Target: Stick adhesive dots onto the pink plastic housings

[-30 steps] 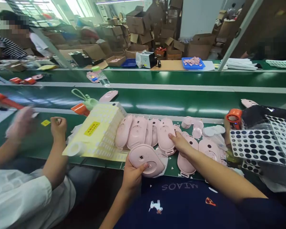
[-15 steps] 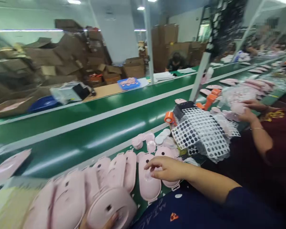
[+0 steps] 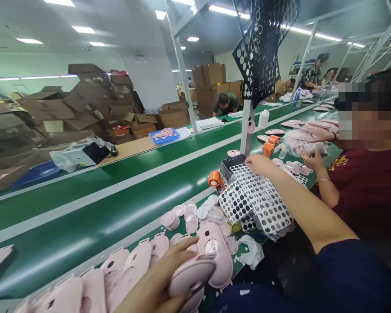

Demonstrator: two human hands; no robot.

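Note:
My left hand (image 3: 169, 271) grips a pink plastic shell (image 3: 193, 274), tilted, low in the view. Behind it lies another pink shell with a black dot near its top and a pale round disc (image 3: 211, 247). My right hand (image 3: 260, 164) reaches to the upper edge of the white sheets of black dots (image 3: 263, 191). Its fingers are curled down there, and the fingertips are partly hidden. A dark stack (image 3: 233, 163) stands beside those fingers. Stacked pink discs (image 3: 171, 221) lie near the conveyor edge.
A row of pink shells (image 3: 117, 265) leans along the bench at left. Orange tape dispensers (image 3: 214, 178) stand by the dotted sheets. Black perforated sheets (image 3: 260, 56) hang from a post (image 3: 246, 130). A co-worker (image 3: 361, 187) sits at right, hands near bagged parts. Crumpled paper (image 3: 251, 252) lies in front.
My right hand has left the pink shell and moved to the top of the dotted sheets. My left hand has come rightward and up with its pink shell. The view has turned.

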